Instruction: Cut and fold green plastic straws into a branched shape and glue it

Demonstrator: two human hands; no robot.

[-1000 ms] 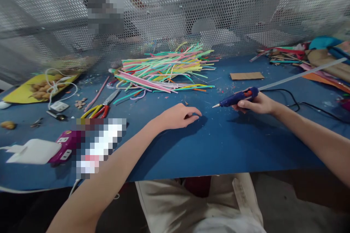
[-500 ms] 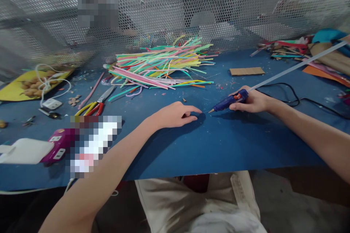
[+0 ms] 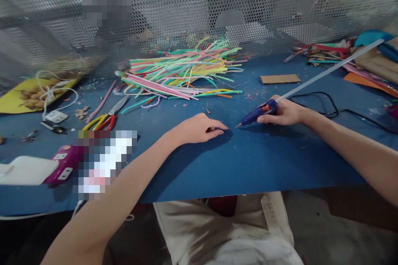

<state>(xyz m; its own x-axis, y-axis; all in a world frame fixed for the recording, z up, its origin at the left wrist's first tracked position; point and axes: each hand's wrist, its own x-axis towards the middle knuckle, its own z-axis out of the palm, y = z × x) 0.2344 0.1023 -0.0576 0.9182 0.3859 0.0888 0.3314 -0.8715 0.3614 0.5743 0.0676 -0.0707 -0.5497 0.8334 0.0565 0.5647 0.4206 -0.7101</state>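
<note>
My right hand point(image 3: 284, 112) is wrapped round a blue glue gun point(image 3: 256, 115), its nozzle pointing left and down close to the tabletop. A long translucent glue stick point(image 3: 329, 70) juts from the gun's back, up to the right. My left hand point(image 3: 202, 128) rests low over the table just left of the nozzle. Its thumb and index finger come together in a pinch at the tips; whatever lies between them is too small to make out. A little gap separates the fingertips from the nozzle.
Behind my hands lies a pile of coloured pipe cleaners point(image 3: 183, 70), with a cardboard strip point(image 3: 280, 79) to its right. Pliers point(image 3: 107, 116), a purple power strip point(image 3: 64, 165) and a blurred bright phone-like object point(image 3: 107, 163) are at left. A black cord point(image 3: 332, 105) trails at right. Perforated metal point(image 3: 186, 4) closes the back.
Both hands hold nearly the same pose beside each other. The whole view has shifted slightly, and the glue stick's rear end now sits a little lower and further left.
</note>
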